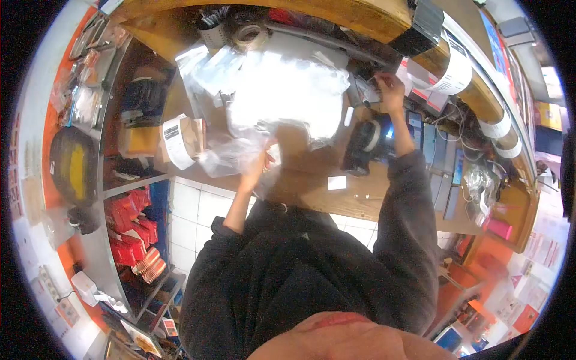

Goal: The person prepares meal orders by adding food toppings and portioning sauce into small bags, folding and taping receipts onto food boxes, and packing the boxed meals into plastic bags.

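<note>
My left hand [260, 168] is closed on a crumpled clear plastic bag [231, 157] above the front of the wooden desk [300, 191]. A small white piece [274, 155] shows at its fingers. My right hand [391, 91] reaches to the back right of the desk, its fingers bent together beside a small clear packet [366, 90]. What they pinch, if anything, is too small to make out. Between my hands lies a large pile of plastic bags [288, 90], washed out by glare. Below my right forearm sits a black device [359, 147] with a pale roll.
A tape roll [251, 37] and a pen holder [213, 35] stand at the back. A brown package [189, 135] with a white label strip is at the left. Several phones [429, 141] and loose cables [465, 129] lie right. A white paper slip [337, 183] rests near the front edge.
</note>
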{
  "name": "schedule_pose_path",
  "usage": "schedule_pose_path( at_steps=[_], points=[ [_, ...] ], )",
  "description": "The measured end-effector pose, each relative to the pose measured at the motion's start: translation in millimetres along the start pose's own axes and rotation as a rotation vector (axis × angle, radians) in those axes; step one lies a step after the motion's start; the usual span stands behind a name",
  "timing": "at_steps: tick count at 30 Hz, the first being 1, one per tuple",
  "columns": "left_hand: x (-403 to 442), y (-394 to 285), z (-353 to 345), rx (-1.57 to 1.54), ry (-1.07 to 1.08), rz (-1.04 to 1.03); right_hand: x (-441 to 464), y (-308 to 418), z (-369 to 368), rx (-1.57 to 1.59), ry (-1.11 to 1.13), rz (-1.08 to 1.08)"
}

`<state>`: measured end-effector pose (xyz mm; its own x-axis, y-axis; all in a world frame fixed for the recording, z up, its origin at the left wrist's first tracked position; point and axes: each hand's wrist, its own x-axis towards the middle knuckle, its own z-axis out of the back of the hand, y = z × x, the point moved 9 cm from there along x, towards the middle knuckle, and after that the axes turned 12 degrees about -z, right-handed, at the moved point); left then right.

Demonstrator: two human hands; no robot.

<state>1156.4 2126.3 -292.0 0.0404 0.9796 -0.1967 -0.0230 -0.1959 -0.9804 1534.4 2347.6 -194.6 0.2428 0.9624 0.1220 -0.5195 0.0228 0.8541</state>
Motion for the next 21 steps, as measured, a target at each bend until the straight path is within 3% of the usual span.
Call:
schedule_pose_path(
  at_steps=[2,4,6,8,10,14,16,17,19,21],
  points=[
    [-3,4,6,-0.009,-0.048,-0.073,-16,13,0,0.139,-0.046,-0.098],
    [-7,-14,0,0.037,-0.063,0.081,-59,45,-10,0.543,0.006,-0.130],
    [-6,18,-7,0.045,-0.030,0.076,-121,73,-60,0.830,0.260,-0.190],
    [-15,32,-8,0.062,0.001,0.082,-194,78,-117,0.834,0.386,-0.569],
    [-13,13,-16,-0.003,0.050,0.020,-243,64,-161,0.941,0.444,-0.809],
    [-11,-11,-28,-0.191,0.130,0.132,-277,67,-183,1.011,0.552,-0.830],
    [-10,-3,-14,-0.290,-0.111,0.100,-266,88,-157,0.244,0.542,-0.438],
    [-12,5,-12,-0.290,-0.107,0.102,-263,88,-151,0.244,0.539,-0.441],
    [-14,22,-19,-0.153,0.071,0.079,-259,131,-131,-0.253,0.361,0.190],
    [-10,34,-26,-0.096,0.133,0.002,-260,134,-127,-0.307,0.378,0.219]
  ],
)
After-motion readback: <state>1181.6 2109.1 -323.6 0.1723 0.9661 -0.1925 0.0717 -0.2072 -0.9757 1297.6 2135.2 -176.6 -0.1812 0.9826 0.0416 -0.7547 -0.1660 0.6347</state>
